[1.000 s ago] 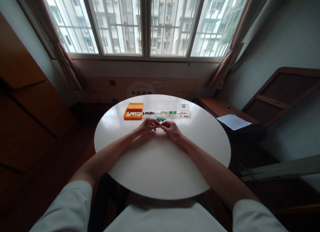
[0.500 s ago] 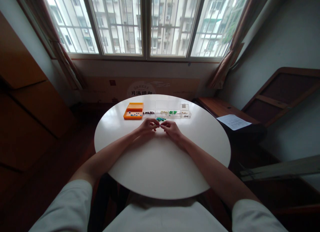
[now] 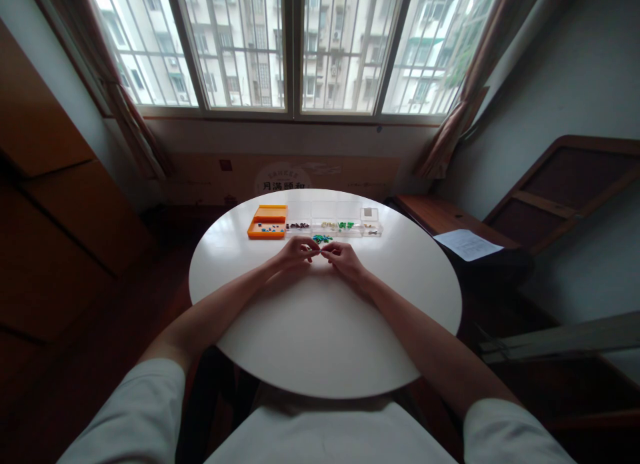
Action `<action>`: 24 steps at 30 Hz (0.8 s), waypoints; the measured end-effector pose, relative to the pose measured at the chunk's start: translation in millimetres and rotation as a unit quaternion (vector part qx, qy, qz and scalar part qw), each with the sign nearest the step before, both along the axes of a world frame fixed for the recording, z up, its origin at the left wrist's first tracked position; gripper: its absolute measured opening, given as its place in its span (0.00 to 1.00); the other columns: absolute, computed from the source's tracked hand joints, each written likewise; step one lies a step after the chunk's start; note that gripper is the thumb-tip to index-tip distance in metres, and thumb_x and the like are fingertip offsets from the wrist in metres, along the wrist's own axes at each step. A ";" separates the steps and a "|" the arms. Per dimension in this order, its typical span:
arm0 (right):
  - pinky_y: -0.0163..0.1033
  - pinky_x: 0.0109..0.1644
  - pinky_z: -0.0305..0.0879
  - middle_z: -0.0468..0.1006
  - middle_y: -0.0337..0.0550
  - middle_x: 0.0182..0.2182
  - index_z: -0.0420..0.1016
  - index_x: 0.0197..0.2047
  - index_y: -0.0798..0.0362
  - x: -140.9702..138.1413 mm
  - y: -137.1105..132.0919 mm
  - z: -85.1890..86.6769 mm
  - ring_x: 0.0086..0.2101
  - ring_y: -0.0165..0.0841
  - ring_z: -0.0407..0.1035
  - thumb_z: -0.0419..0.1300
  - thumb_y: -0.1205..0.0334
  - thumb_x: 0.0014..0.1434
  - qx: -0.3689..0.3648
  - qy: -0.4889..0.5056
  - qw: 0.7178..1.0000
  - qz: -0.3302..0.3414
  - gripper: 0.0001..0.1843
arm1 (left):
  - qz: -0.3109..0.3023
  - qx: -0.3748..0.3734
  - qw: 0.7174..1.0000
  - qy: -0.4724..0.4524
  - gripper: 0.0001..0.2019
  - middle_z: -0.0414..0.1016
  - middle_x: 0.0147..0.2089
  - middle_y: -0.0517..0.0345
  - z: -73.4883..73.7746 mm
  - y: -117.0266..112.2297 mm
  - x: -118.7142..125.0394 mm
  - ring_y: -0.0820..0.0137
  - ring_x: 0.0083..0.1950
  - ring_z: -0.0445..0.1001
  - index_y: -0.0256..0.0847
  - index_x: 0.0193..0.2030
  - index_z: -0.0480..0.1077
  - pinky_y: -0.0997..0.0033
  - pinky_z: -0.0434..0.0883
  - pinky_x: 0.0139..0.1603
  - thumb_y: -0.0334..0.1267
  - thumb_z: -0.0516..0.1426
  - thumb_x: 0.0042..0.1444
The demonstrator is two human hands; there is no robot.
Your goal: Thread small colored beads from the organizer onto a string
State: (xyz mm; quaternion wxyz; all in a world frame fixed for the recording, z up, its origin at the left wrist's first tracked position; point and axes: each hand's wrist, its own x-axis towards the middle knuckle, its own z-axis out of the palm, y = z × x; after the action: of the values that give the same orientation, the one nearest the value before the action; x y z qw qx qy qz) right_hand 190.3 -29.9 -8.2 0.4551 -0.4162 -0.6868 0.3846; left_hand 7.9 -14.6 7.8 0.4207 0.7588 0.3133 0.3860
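My left hand and my right hand rest on the round white table, fingertips pinched together and almost meeting. Whatever they pinch is too small to make out. Just beyond the fingertips lies a small heap of teal and green beads. Behind it stands a clear compartment box with dark, pale and green bits in its cells. An orange tray with its lid up sits at the left end of that row, holding a few small dark and blue pieces.
A wooden bench with a white sheet of paper stands to the right of the table. Wooden panels lean at the far right and a wooden cabinet fills the left. A barred window and a cardboard box lie behind the table.
Both hands stay pinched together at the same spot; only slight finger movement shows.
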 end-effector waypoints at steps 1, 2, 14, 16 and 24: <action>0.32 0.20 0.60 0.73 0.42 0.23 0.74 0.30 0.58 0.1 0.1 0.0 0.20 0.26 0.64 0.62 0.50 0.46 -0.001 -0.001 1.000 0.000 0.17 | -0.001 -0.001 1.000 0.001 0.18 0.74 0.29 0.54 0.2 -0.1 -0.2 0.77 0.23 0.71 0.29 0.34 0.73 0.80 0.69 0.21 0.46 0.62 0.45; 0.31 0.20 0.59 0.73 0.42 0.23 0.74 0.31 0.58 0.1 0.0 0.1 0.20 0.26 0.64 0.62 0.51 0.46 -0.001 -0.001 1.000 0.000 0.17 | -0.003 -0.002 1.000 0.001 0.18 0.73 0.29 0.54 0.4 -0.3 -0.3 0.77 0.23 0.71 0.29 0.34 0.73 0.81 0.69 0.21 0.46 0.62 0.45; 0.31 0.20 0.59 0.73 0.41 0.23 0.75 0.30 0.57 -0.2 -1.1 1.0 0.21 0.27 0.64 0.62 0.51 0.46 0.004 -0.005 1.000 -0.003 0.16 | -0.003 -0.002 1.000 0.004 0.18 0.72 0.29 0.55 2.4 -3.1 0.6 0.77 0.23 0.71 0.29 0.31 0.71 0.80 0.69 0.22 0.46 0.62 0.44; 0.32 0.21 0.60 0.73 0.42 0.23 0.75 0.30 0.57 -0.3 -1.5 1.8 0.21 0.27 0.64 0.62 0.52 0.46 0.007 -0.006 1.000 0.000 0.15 | -0.009 0.002 1.000 0.001 0.17 0.72 0.29 0.55 1.4 -2.1 0.2 0.77 0.24 0.71 0.29 0.31 0.71 0.80 0.70 0.23 0.46 0.62 0.45; 0.33 0.23 0.61 0.74 0.42 0.24 0.74 0.30 0.57 -0.7 -2.5 3.1 0.21 0.27 0.64 0.61 0.53 0.48 0.009 -0.006 1.000 0.006 0.15 | -0.019 0.013 1.000 0.010 0.17 0.71 0.30 0.56 0.6 -1.3 0.0 0.78 0.23 0.71 0.30 0.32 0.70 0.79 0.70 0.23 0.47 0.60 0.47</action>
State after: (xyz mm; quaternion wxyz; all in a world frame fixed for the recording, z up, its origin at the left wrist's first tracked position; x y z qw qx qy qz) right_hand 189.6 -32.4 -5.0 0.4526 -0.4104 -0.6951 0.3789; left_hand 7.9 -15.9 8.3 0.4147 0.7741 0.2981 0.3741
